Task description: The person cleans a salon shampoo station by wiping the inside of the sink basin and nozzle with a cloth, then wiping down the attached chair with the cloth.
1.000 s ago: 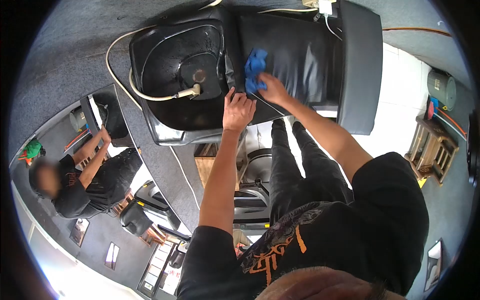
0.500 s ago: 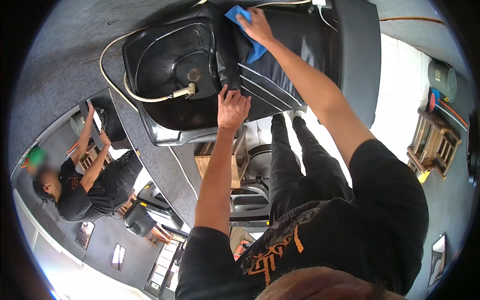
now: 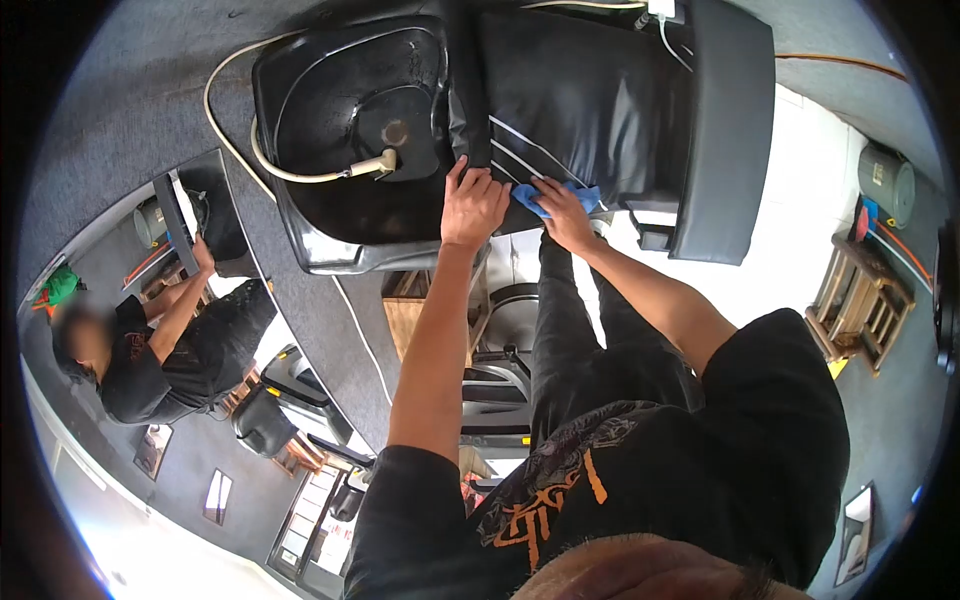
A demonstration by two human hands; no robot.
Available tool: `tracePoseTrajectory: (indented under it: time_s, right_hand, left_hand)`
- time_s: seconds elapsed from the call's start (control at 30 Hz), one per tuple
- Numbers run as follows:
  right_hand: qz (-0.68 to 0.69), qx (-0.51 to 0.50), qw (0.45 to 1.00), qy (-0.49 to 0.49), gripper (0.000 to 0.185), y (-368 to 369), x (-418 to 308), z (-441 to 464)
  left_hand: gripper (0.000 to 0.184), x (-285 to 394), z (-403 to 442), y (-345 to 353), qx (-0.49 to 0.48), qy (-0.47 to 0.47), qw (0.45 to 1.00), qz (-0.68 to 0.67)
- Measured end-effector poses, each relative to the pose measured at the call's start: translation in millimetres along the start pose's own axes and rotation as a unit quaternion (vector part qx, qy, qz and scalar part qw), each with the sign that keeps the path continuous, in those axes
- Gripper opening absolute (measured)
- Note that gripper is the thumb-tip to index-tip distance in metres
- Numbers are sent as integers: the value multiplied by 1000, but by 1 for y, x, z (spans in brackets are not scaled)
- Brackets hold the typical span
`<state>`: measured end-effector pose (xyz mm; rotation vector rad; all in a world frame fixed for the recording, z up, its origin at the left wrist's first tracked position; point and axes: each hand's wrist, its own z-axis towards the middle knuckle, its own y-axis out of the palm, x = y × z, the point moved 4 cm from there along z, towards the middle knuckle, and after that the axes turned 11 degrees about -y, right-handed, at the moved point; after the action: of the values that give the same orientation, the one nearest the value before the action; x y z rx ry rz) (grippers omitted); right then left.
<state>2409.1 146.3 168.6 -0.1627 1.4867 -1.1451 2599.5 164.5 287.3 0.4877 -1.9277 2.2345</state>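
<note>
My right hand (image 3: 563, 213) presses a bunched blue cloth (image 3: 530, 198) against the near edge of a black padded shampoo chair (image 3: 560, 90), beside its white stripes. Part of the cloth shows on both sides of the fingers. My left hand (image 3: 473, 205) rests on the edge where the chair's neck end meets the black wash basin (image 3: 330, 225); its fingers are bent over that edge. In the basin lies a cream spray head (image 3: 372, 165) on a pale hose, left of my left hand.
A large mirror (image 3: 150, 330) stands at the left, reflecting a person. Below the basin is a wooden crate (image 3: 410, 310). To the right are a grey bin (image 3: 886, 185) and a wooden rack (image 3: 858, 305). A white plug (image 3: 661, 8) with a cable sits beyond the chair.
My right hand has drawn the blue cloth from the chair's far side to its near edge, close to my left hand. The left hand stays in about the same place.
</note>
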Motion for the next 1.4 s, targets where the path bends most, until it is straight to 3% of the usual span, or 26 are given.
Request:
tracePoseTrajectory:
  time_s: [0.07,0.1,0.13,0.17,0.27,0.37,0.4,0.43,0.47,0.57,0.73,0.8,0.83,0.93,0.97,1.07,1.13,1.2,1.27,1.33,1.4]
  right_hand:
    - [62,80,993,66,27,-8,9,-9]
    - [90,111,973,181,25,-12,25,-1]
    - [45,137,972,188,28,-19,45,12]
    - [39,230,945,228,31,-31,63,36]
    - [3,349,918,188,42,-72,126,135]
    - [-37,342,930,132,52,-95,156,231]
    - [-32,330,932,146,52,-61,193,253]
    - [-19,200,957,209,50,-53,186,268]
    - [-92,159,969,166,40,-46,161,262]
    - [-128,113,981,93,38,-41,84,225]
    - [-62,23,995,73,47,14,5,75]
    - [-27,-82,990,116,48,29,-10,11]
    - [20,-134,981,136,39,30,-13,-10]
    - [137,12,977,162,35,65,40,-67]
    - [109,61,964,235,38,54,56,-70]
    - [106,153,884,429,45,-23,95,-37]
    - [126,297,829,457,48,-39,155,-21]
    - [101,412,761,490,46,-71,166,33]
    - [-5,443,785,433,44,-47,208,81]
    - [72,377,783,490,44,-64,152,138]
    - [-3,317,882,348,40,-39,137,174]
  left_hand:
    - [24,0,0,-2,-6,-1,1000,6]
    - [24,0,1,-3,-7,-1,1000,9]
    - [24,2,2,-3,-7,0,1000,11]
    - [24,2,2,-3,-8,-1,1000,8]
    - [24,1,1,-2,-10,-3,1000,7]
    - [24,1,3,-2,-8,2,1000,13]
    - [24,2,3,-3,-7,3,1000,15]
    - [25,2,2,-3,-6,4,1000,16]
    - [25,2,2,-2,-6,3,1000,14]
    - [25,1,0,-2,-10,-1,1000,10]
    - [24,1,0,0,-14,4,1000,25]
    - [24,2,3,-3,-10,2,1000,24]
    - [23,3,2,-4,-10,0,1000,24]
    - [24,2,2,-2,-5,4,1000,12]
    - [24,2,1,-1,-4,3,1000,15]
    - [25,2,2,0,-7,2,1000,23]
    - [25,4,2,-2,-18,-1,999,32]
    - [25,1,1,0,-18,-2,999,28]
    - [25,2,1,2,-16,-2,1000,25]
    - [25,0,0,4,-11,1,1000,26]
    - [25,2,0,1,-18,0,999,29]
